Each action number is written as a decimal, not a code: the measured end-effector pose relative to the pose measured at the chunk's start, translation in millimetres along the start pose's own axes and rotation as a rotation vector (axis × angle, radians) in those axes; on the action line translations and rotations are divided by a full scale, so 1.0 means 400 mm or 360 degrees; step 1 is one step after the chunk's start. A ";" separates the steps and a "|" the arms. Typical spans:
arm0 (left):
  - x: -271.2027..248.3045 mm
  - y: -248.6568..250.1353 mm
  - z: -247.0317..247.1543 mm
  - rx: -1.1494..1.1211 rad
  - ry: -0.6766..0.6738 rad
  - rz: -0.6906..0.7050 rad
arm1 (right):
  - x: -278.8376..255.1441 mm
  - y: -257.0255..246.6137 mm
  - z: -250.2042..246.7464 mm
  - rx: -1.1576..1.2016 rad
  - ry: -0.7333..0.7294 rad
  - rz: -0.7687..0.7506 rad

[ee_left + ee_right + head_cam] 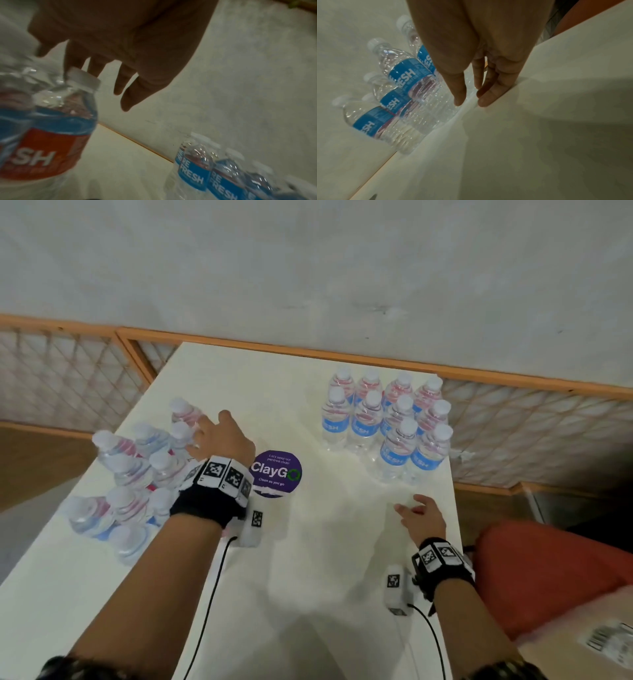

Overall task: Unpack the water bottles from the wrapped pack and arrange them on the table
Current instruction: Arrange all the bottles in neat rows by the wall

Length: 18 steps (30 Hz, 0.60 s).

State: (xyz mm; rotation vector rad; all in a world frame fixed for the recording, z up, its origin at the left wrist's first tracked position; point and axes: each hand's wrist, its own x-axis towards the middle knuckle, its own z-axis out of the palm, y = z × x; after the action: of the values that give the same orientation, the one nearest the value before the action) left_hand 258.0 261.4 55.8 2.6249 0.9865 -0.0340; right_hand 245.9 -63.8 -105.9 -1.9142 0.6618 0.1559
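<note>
Fingers (pixel 96 67) of the left hand (pixel 219 436) are spread wide and straight, holding nothing, their tips right at the white cap (pixel 84 78) of one bottle in the wrapped pack (pixel 137 474). That bottle stands roughly upright, long axis rising toward the fingertips, so it lies directly below and ahead of them. The pack sits to the left of the purple ClayGo sticker (pixel 275 474) on the white table (pixel 308 577), and the left hand is much the nearer to it. The right hand (pixel 423 517), right of the sticker and nearer the person, has loose, narrowly parted fingers resting on the table. Beyond it, right of the sticker, the arranged bottles (pixel 387 422) stand upright in close rows.
</note>
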 end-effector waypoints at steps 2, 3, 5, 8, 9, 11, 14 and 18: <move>0.002 -0.022 -0.008 0.0141 -0.0154 0.0038 | -0.034 -0.002 0.004 -0.0016 -0.0082 -0.0001; -0.003 -0.026 -0.012 0.0229 -0.0166 0.0098 | -0.051 -0.003 0.008 -0.0041 -0.0134 -0.0005; -0.021 -0.023 -0.023 0.0363 -0.0142 0.0270 | -0.090 -0.012 0.024 -0.0118 -0.0249 -0.0057; -0.057 -0.006 -0.034 0.0456 -0.0197 0.0564 | -0.168 -0.059 0.068 -0.0256 -0.0393 -0.0285; -0.074 0.003 -0.031 0.0446 -0.0244 0.0647 | -0.195 -0.082 0.086 -0.0271 -0.0454 -0.0382; -0.114 0.019 -0.017 0.0371 -0.0315 0.0838 | -0.243 -0.126 0.125 -0.0255 -0.0590 -0.0546; -0.170 0.043 -0.001 0.0064 -0.0459 0.1025 | -0.286 -0.176 0.178 -0.0243 -0.0660 -0.0739; -0.170 0.033 -0.018 -0.0420 -0.0456 0.0987 | -0.301 -0.196 0.210 -0.0117 -0.0672 -0.0753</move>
State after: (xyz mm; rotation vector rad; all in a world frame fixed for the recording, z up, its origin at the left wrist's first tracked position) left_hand 214.2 211.3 76.0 2.4700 0.0574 -0.1171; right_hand 201.1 78.1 -31.5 -1.9705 -0.0834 0.2743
